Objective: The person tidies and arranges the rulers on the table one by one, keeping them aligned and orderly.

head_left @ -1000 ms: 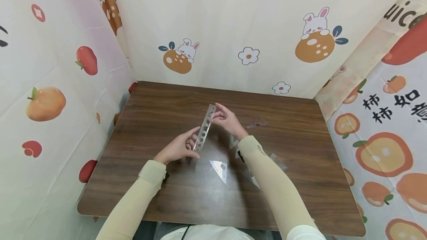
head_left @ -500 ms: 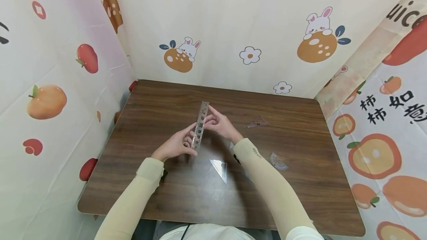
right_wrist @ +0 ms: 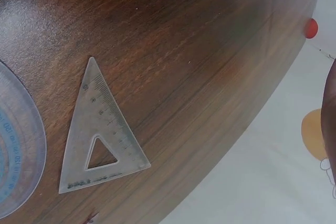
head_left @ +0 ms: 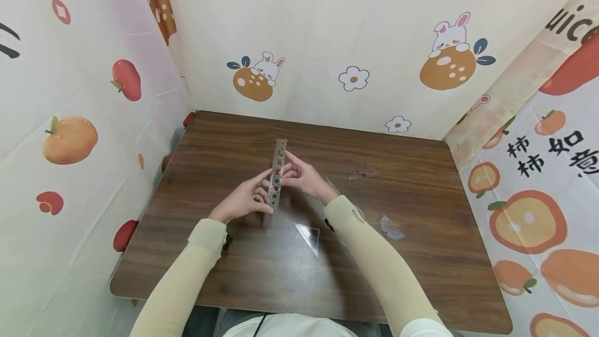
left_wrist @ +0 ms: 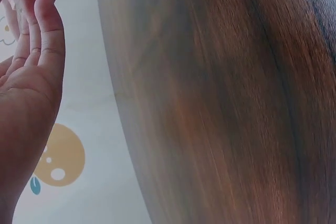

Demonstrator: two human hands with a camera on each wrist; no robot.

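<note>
A clear stencil ruler (head_left: 278,170) with cut-out shapes is held up over the table between both hands, its long side running away from the person. My left hand (head_left: 242,199) grips its near end, thumb below and fingers along the left edge. On the other edge, my right hand (head_left: 306,178) pinches it around the middle. In the left wrist view, the left hand (left_wrist: 34,77) shows at the left border, with a thin edge of the ruler by its fingertips. Only a sliver of the right hand (right_wrist: 329,119) enters the right wrist view.
A clear set square (head_left: 312,241) lies nearer the person. Farther right are a pinkish set square (head_left: 362,173) and a small protractor (head_left: 390,228). Under the right forearm, partly hidden from above, lie another set square (right_wrist: 79,135) and a protractor (right_wrist: 29,145) on the wooden table (head_left: 187,254).
Both hands have moved left with the ruler, which has turned from a right-leaning slant to nearly straight away from the person. The small protractor has come out from behind the right forearm.
</note>
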